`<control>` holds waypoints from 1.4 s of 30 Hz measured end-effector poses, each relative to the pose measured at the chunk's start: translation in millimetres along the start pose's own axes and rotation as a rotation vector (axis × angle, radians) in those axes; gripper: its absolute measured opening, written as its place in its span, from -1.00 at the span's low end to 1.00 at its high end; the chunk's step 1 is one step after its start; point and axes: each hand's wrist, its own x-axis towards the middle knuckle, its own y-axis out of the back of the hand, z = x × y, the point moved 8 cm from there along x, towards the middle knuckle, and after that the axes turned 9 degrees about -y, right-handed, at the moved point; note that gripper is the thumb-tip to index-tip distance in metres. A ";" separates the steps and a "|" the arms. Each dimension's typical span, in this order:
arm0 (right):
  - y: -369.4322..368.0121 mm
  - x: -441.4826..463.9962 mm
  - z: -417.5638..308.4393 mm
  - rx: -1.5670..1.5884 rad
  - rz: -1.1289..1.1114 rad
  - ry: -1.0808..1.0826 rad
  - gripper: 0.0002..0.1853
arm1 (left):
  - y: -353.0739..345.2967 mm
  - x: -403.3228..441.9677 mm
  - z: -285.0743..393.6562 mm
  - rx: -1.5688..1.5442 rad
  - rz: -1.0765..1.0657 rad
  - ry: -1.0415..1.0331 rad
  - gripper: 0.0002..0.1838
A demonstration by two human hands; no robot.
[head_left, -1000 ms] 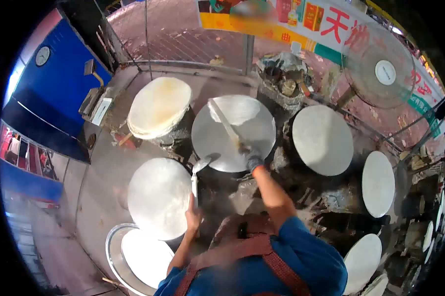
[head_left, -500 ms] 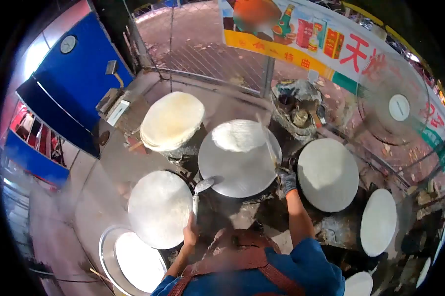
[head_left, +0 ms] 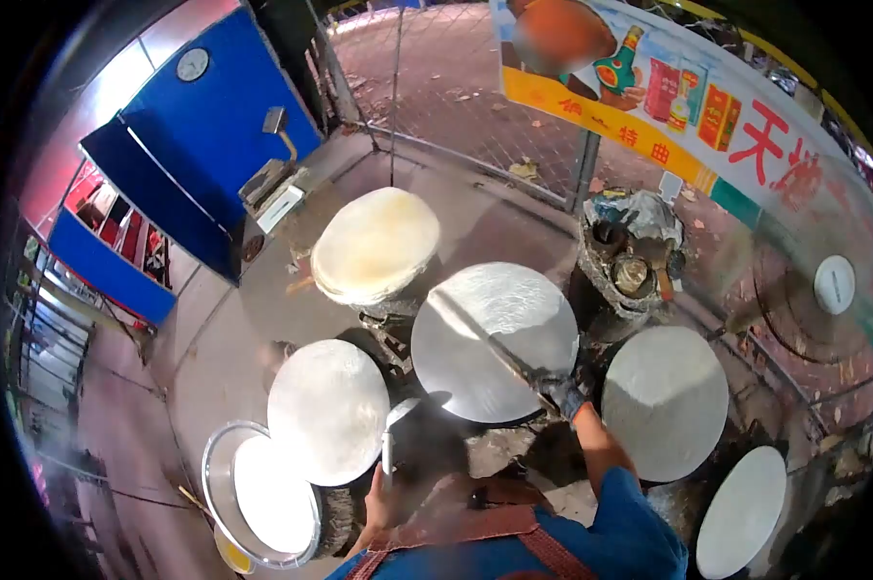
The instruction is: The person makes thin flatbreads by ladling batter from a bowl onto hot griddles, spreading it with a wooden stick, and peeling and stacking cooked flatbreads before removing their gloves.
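My right hand (head_left: 564, 395), in a dark glove, is closed on a long flat spreader stick (head_left: 490, 340) that lies slantwise across the middle round griddle (head_left: 461, 372). A pale layer of wet batter (head_left: 519, 295) covers the back part of that griddle. Low in front of me, my left hand (head_left: 377, 501) grips the light-coloured handle of a ladle (head_left: 388, 454). The ladle's bowl is tilted up between the middle griddle and the left griddle (head_left: 326, 411), which is coated in a whitish sheet. What the bowl holds cannot be made out.
A metal basin (head_left: 214, 459) of white batter stands at the lower left. Behind is a stack of thin round flatbreads (head_left: 374, 246). To the right are another coated griddle (head_left: 664, 406) and a further pale disc (head_left: 743, 512). A cluttered stand (head_left: 630, 256) is at the back, by the fence.
The stick has swung left across the middle griddle, and the batter there looks more spread out. The ladle has drawn back toward me. My view has turned left.
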 end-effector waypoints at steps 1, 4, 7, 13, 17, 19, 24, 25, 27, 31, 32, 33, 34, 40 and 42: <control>2.0 1.8 7.2 0.281 -0.124 0.024 -0.73 | 5.4 -7.8 28.9 0.017 0.031 0.107 -0.37; 55.2 24.0 -35.0 -0.187 0.100 0.183 -0.79 | 7.9 -16.7 37.3 0.025 0.021 0.094 -0.42; 37.1 43.9 -76.5 -0.395 -0.034 0.284 -0.77 | -2.5 -34.5 -3.7 -0.040 0.047 0.047 -0.42; 36.8 22.1 -3.2 -0.550 -0.332 0.150 -0.64 | -1.4 -39.5 1.7 -0.109 0.069 0.128 -0.44; 36.8 36.9 -84.9 -0.085 -0.071 -0.058 -0.80 | -2.4 -46.6 -10.7 -0.202 0.114 0.200 -0.41; 23.9 65.9 -80.4 -0.764 -0.080 -0.037 -0.75 | -4.1 -56.3 -13.1 -0.368 0.119 0.222 -0.41; 36.0 36.2 -24.6 -0.615 -0.251 0.006 -0.78 | -8.8 -57.2 31.3 -0.602 0.045 0.298 -0.43; 30.4 43.8 -39.7 -0.768 -0.267 0.114 -0.78 | -12.5 -54.1 33.8 -0.657 0.009 0.299 -0.43; 3.9 60.9 -85.9 -1.046 -0.288 0.329 -0.78 | -11.5 -55.1 30.5 -0.623 0.016 0.341 -0.44; -29.8 73.1 -128.3 -1.360 -0.317 0.412 -0.78 | -9.2 -68.4 7.9 -0.494 0.021 0.337 -0.46; -26.0 72.4 -118.6 -1.344 -0.324 0.340 -0.77 | -8.1 -76.9 -20.4 -0.452 0.034 0.364 -0.47; -16.2 68.3 -105.8 -1.320 -0.331 0.293 -0.77 | -6.1 -84.7 -39.4 -0.418 0.044 0.388 -0.47; -2.1 59.5 -91.6 -1.264 -0.335 0.254 -0.77 | -6.3 -81.3 -25.9 -0.497 0.062 0.351 -0.45; 4.8 61.6 -110.6 -1.062 -0.298 0.308 -0.76 | -3.2 -95.3 -25.3 -0.473 0.065 0.405 -0.36; -25.9 87.4 -134.1 -1.164 -0.278 0.352 -0.76 | 1.9 -99.1 -21.6 -0.405 0.067 0.391 -0.36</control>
